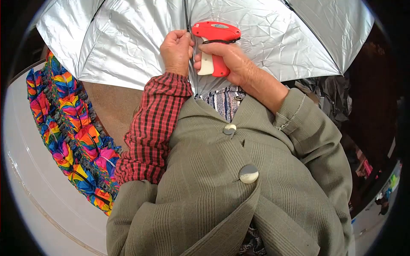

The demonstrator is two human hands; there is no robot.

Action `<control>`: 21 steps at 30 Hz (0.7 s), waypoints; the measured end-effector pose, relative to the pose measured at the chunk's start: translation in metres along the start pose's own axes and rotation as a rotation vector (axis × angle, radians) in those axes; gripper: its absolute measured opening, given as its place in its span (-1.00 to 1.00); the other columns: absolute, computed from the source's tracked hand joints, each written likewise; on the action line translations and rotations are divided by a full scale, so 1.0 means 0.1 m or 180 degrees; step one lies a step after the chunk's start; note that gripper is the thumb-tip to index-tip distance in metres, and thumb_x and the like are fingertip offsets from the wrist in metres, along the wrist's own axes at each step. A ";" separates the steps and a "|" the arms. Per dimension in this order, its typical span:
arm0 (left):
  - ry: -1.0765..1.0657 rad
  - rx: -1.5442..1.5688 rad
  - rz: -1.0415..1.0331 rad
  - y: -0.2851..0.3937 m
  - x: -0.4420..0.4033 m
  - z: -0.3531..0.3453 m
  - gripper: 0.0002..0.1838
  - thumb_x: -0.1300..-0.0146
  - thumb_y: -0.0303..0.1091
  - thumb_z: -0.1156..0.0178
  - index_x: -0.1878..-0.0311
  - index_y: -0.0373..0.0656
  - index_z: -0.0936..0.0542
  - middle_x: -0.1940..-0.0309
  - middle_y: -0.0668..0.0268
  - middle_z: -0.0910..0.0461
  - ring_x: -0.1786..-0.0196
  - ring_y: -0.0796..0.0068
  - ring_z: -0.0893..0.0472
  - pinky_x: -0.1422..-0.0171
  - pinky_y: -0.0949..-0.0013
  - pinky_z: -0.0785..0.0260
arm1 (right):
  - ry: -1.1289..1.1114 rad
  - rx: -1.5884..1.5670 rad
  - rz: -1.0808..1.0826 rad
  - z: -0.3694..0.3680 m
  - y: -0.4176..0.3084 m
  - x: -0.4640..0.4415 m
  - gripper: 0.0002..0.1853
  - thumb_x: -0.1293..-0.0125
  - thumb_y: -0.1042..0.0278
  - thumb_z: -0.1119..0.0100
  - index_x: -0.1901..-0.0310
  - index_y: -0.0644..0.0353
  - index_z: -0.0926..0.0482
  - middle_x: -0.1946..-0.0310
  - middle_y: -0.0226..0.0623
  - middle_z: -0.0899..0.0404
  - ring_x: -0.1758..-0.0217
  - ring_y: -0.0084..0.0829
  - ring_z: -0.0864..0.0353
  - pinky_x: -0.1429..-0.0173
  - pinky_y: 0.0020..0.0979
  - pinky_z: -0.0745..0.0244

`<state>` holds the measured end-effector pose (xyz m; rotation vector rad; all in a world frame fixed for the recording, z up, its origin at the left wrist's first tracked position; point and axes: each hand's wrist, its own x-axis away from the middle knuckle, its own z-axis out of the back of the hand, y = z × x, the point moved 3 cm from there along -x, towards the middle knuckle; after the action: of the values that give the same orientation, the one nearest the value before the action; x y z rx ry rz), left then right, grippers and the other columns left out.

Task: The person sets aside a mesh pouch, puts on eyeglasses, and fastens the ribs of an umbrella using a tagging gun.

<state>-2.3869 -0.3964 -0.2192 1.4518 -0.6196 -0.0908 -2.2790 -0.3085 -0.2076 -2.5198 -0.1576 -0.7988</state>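
My right hand (230,59) is wrapped round the handle of a red tagging gun (217,30) with a cream trigger. A black band circles the gun just above my thumb. Its left end comes close to a dark umbrella rib (186,17). At that rib my left hand (176,50) is closed, thumb and fingers pinched together on the rib and the fabric edge beside it; the exact grip is partly hidden. Behind both hands spreads the umbrella (132,47), its wrinkled silver inner side facing me.
Many-coloured folded bundles (85,141) lie in rows on the left, beside a brown surface (109,106) and a white curved surface (25,170). Crumpled dark plastic (335,96) sits at the right below the umbrella's edge. More ribs (316,38) cross the silver fabric.
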 end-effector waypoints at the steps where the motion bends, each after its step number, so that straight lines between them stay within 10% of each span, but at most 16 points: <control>1: 0.0005 -0.0002 -0.0001 0.00 0.00 0.00 -0.87 -0.22 -0.48 -0.12 0.20 -0.32 -0.47 0.57 0.32 -0.49 0.71 0.70 -0.29 0.66 0.59 -0.10 | -0.0004 0.0000 -0.0003 0.00 0.00 0.00 -0.75 -0.20 0.39 -0.10 0.13 0.33 -0.44 0.39 -0.18 -0.58 0.37 -0.36 -0.64 0.21 -0.34 -0.60; 21: -0.0102 -0.0082 0.0044 0.02 0.02 -0.05 -0.91 -0.24 -0.48 -0.11 0.23 -0.28 -0.48 0.59 0.33 -0.47 0.71 0.71 -0.30 0.67 0.59 -0.12 | -0.0013 0.0029 -0.0039 -0.02 -0.09 -0.03 -0.77 -0.20 0.43 -0.09 0.15 0.36 -0.45 0.39 -0.16 -0.58 0.39 -0.34 -0.64 0.24 -0.34 -0.62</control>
<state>-2.3837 -0.3928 -0.2171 1.4234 -0.6523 -0.1110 -2.2847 -0.3016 -0.2044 -2.5144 -0.1779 -0.7958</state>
